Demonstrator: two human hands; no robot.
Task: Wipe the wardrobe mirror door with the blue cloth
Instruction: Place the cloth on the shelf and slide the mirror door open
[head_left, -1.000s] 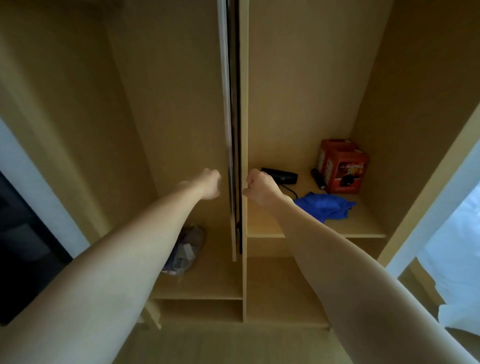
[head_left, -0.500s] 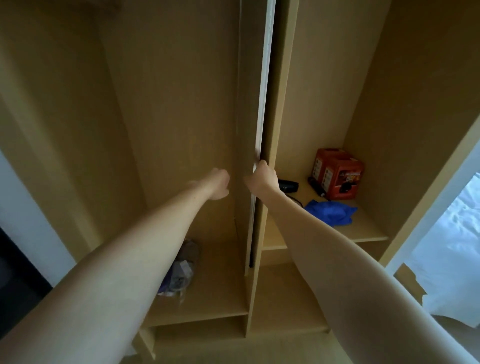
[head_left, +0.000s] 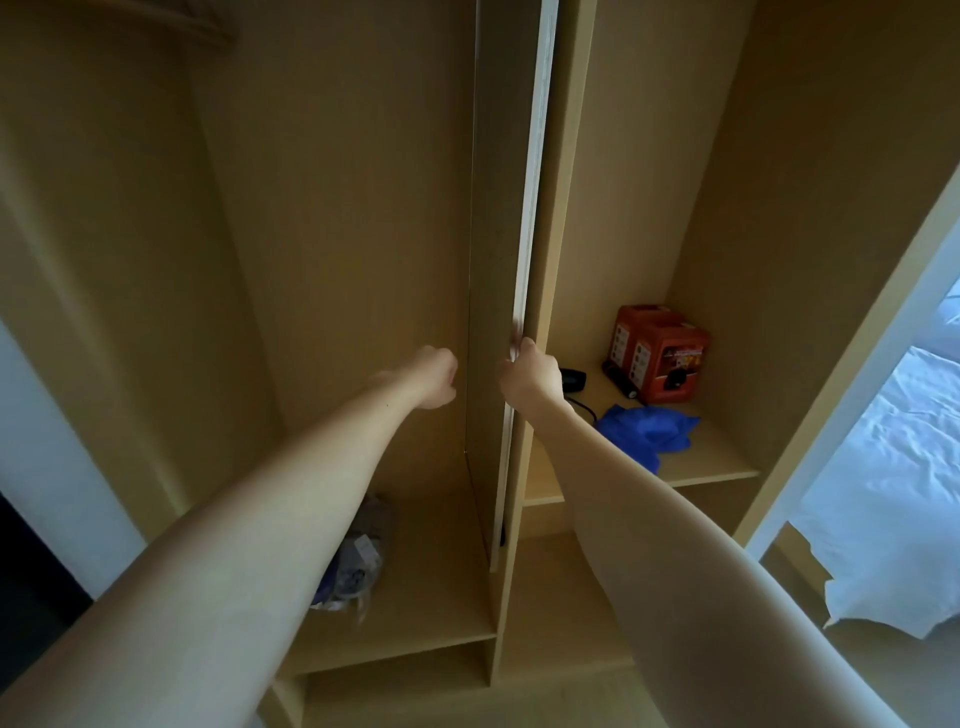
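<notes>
The wardrobe door (head_left: 500, 249) stands nearly edge-on in the middle, its wooden back turned to the left and its pale edge to the right; no mirror face shows. My right hand (head_left: 530, 371) is closed around that pale edge at mid height. Just left of the panel, my left hand (head_left: 434, 376) is curled into a fist, and its fingers are hidden. The crumpled blue cloth (head_left: 647, 434) lies on the shelf in the right compartment, below and right of my right hand, untouched.
A red box (head_left: 660, 358) and a black device with a cord (head_left: 571, 379) sit on the same shelf (head_left: 711, 467) behind the cloth. A plastic bag (head_left: 358, 561) lies on the lower left shelf. A bed with white sheets (head_left: 893, 493) is at the right.
The door has turned from straight edge-on, so its wooden back now shows as a wide strip. My right hand moved up onto its pale edge. Both hands stay at the door.
</notes>
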